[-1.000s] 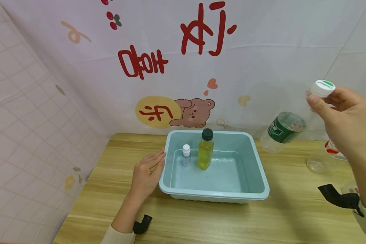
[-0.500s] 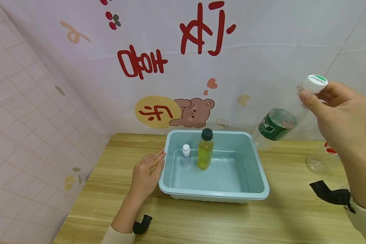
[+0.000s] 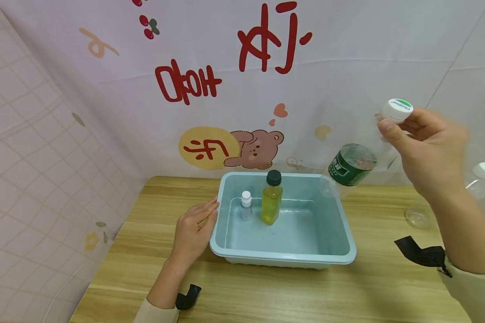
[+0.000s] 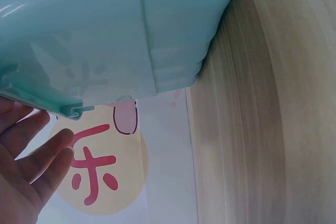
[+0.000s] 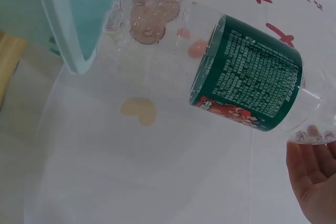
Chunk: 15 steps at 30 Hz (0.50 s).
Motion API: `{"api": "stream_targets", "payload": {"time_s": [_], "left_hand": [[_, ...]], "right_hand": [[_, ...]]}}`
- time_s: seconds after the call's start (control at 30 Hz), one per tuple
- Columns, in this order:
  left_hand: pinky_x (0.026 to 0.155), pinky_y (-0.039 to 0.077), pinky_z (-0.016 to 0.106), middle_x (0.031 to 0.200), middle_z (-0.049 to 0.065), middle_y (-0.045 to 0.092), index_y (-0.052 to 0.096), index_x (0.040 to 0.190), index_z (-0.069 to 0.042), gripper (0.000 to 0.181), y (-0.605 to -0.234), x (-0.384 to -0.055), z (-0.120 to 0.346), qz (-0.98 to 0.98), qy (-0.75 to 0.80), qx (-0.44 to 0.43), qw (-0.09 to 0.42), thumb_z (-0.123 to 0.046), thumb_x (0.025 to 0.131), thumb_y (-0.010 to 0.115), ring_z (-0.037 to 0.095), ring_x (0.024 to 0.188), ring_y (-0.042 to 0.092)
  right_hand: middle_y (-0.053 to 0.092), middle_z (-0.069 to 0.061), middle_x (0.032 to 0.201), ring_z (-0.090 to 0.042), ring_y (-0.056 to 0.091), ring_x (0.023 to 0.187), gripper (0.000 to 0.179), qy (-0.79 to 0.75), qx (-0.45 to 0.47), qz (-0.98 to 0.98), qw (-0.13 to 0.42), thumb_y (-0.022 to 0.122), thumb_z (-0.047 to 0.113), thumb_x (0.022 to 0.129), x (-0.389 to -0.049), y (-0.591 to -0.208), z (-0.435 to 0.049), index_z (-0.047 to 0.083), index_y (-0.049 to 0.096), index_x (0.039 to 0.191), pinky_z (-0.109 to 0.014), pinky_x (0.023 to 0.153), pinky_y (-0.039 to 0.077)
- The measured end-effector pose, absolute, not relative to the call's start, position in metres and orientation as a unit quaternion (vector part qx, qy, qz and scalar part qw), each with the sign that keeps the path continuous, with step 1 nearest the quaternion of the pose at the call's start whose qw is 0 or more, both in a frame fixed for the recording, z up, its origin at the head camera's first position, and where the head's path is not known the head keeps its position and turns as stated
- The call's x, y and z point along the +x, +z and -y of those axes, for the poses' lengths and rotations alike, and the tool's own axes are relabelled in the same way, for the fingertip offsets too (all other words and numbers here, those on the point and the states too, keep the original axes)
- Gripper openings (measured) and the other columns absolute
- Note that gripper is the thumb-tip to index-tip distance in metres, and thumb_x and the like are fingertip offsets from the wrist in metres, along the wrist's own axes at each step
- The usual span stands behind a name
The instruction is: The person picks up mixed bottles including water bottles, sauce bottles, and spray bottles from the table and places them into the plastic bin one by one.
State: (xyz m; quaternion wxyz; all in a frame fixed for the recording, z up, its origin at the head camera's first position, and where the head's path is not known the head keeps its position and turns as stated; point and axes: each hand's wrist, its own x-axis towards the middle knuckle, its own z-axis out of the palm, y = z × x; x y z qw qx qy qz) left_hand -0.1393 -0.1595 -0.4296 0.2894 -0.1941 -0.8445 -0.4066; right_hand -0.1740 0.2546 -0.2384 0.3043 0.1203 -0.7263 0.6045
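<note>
Green-labelled bottle (image 3: 350, 166): tilted, far-right corner of basin (image 3: 287, 259); low base could snag.
Right hand (image 3: 434, 150): pinching it below white cap (image 3: 396, 111); slim hold may slip.
Left hand (image 3: 195, 229): fingers relaxed, at left rim.

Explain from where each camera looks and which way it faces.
Head: on the head, looking forward and down at the basin; left hand and right hand show.
Left wrist: on that wrist, facing the basin's outer side; part of the left hand shows.
Right wrist: on that wrist, facing the green-labelled bottle; part of the right hand shows.
Head and right wrist share bottle and basin.
</note>
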Motion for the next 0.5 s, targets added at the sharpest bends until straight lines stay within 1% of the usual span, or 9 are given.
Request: {"api": "stream_targets", "payload": {"time_s": [0.17, 0.33, 0.5], "left_hand": [[0.093, 0.060, 0.052, 0.127, 0.011, 0.073, 0.078, 0.119, 0.000, 0.025, -0.430, -0.141, 0.160, 0.843, -0.404, -0.200, 0.293, -0.004, 0.095, 0.073, 0.032, 0.111, 0.073], [0.093, 0.059, 0.052, 0.127, 0.011, 0.073, 0.078, 0.119, 0.000, 0.025, -0.429, -0.142, 0.161, 0.843, -0.406, -0.200, 0.292, -0.004, 0.095, 0.073, 0.033, 0.111, 0.072], [0.093, 0.059, 0.052, 0.127, 0.012, 0.073, 0.078, 0.119, 0.000, 0.025, -0.429, -0.141, 0.161, 0.842, -0.410, -0.199, 0.287, -0.004, 0.095, 0.072, 0.033, 0.112, 0.072]], "right_hand": [[0.081, 0.001, 0.096, -0.010, 0.073, 0.084, 0.021, 0.612, 0.124, 0.723, 0.296, 0.079, -0.004, 0.089, -0.175, -0.241, -0.247, -0.005, 0.078, 0.111, -0.012, 0.078, 0.056], [0.080, 0.009, 0.099, -0.007, 0.072, 0.089, 0.022, 0.563, 0.110, 0.770, 0.279, 0.079, 0.001, 0.091, -0.173, -0.246, -0.239, 0.002, 0.078, 0.114, -0.012, 0.078, 0.053], [0.079, 0.016, 0.102, -0.004, 0.072, 0.089, 0.023, 0.524, 0.088, 0.805, 0.263, 0.080, 0.009, 0.093, -0.173, -0.254, -0.233, 0.009, 0.079, 0.116, -0.012, 0.078, 0.052]]}}
